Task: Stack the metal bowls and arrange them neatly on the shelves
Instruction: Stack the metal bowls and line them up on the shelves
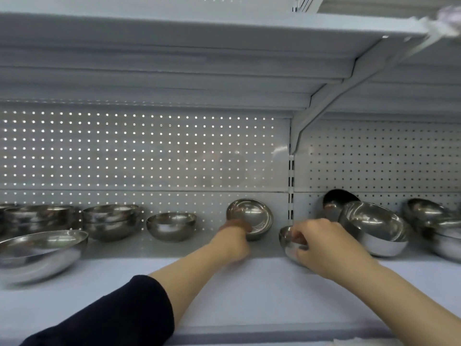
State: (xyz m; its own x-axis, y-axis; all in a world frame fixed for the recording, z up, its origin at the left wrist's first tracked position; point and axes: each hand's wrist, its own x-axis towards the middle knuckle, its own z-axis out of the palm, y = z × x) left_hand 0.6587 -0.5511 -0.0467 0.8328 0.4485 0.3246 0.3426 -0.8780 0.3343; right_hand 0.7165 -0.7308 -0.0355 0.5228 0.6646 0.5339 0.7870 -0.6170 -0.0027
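Both my hands reach onto a white shelf (239, 293) lined with metal bowls. My left hand (235, 239) grips the lower rim of a small bowl (252, 216) that is tilted up, its inside facing me. My right hand (321, 245) holds another small bowl (290, 243) by its rim, fingers hooked inside; most of that bowl is hidden behind the hand. A single upright bowl (171, 226) stands to the left of my hands. Further left sit a stack of bowls (112, 221) and another stack (37, 217).
A large bowl (40, 253) lies at the front left. Right of the upright post (291, 186), several larger bowls (374, 228) lean against each other and the pegboard back wall (139, 151). Another shelf (199, 46) hangs close overhead.
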